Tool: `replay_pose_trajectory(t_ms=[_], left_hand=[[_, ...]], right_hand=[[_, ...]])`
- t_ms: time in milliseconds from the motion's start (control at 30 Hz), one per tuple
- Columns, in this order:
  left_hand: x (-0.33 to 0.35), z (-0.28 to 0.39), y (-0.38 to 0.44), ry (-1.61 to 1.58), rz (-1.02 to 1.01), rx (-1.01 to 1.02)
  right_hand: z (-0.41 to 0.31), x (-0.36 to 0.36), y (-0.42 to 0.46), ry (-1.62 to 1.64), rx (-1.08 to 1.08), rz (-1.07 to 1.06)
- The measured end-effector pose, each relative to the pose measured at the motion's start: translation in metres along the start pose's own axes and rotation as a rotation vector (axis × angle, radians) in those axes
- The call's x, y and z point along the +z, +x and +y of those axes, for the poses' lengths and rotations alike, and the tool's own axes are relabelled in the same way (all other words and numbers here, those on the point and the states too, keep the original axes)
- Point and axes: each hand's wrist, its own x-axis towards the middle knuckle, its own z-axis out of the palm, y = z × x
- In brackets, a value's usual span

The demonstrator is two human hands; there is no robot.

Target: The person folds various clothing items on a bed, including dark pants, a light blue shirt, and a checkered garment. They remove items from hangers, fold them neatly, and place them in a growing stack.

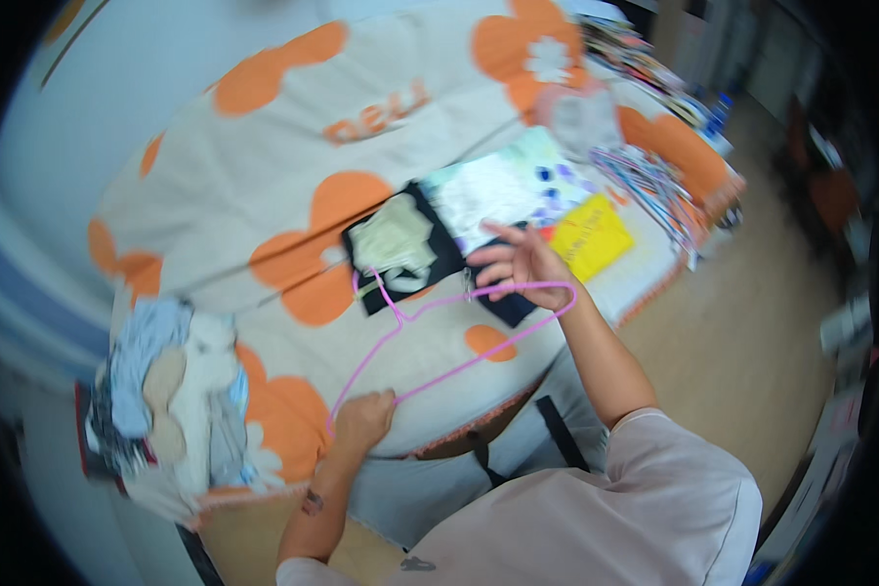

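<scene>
My left hand (365, 421) is closed around the lower left corner of a pink clothes hanger (476, 361), held above a sofa seat. My right hand (524, 267) has its fingers spread, and the hanger's right end crosses at its palm and wrist. I cannot tell whether the hanger rests against that hand. Beyond the hanger's hook lies a black garment (447, 245) with a crumpled pale green cloth (395, 238) on top. Past my right fingers are a white cloth (483, 190) and a dark folded cloth (513, 308), partly hidden by the hand.
A flowered cover (293, 154) drapes the sofa. Clothes with a beige bra (165, 403) are heaped at the left end. A yellow item (593, 234) bearing writing lies right of my hand; a pile of hangers (648, 190) sits farther right, near stacked papers (637, 58).
</scene>
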Motion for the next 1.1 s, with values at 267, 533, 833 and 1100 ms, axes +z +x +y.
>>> replay_pose_trajectory(t_ms=[267,533,833,1100], left_hand=[[0.046,0.061,0.119,-0.031,-0.205,0.361],[0.015,0.152,0.263,-0.092,-0.010,0.359],[0.021,0.107,0.189,-0.040,0.047,0.018],[-0.039,-0.020,0.019,0.191,0.079,-0.609]], right_hand=[[-0.033,-0.063,-0.244,-0.507,0.327,0.797],[-0.070,-0.126,-0.346,-0.158,-0.219,1.204],[-0.207,-0.383,-0.306,-0.424,-0.607,1.273],[-0.228,-0.488,-0.315,-2.345,-0.472,0.935]])
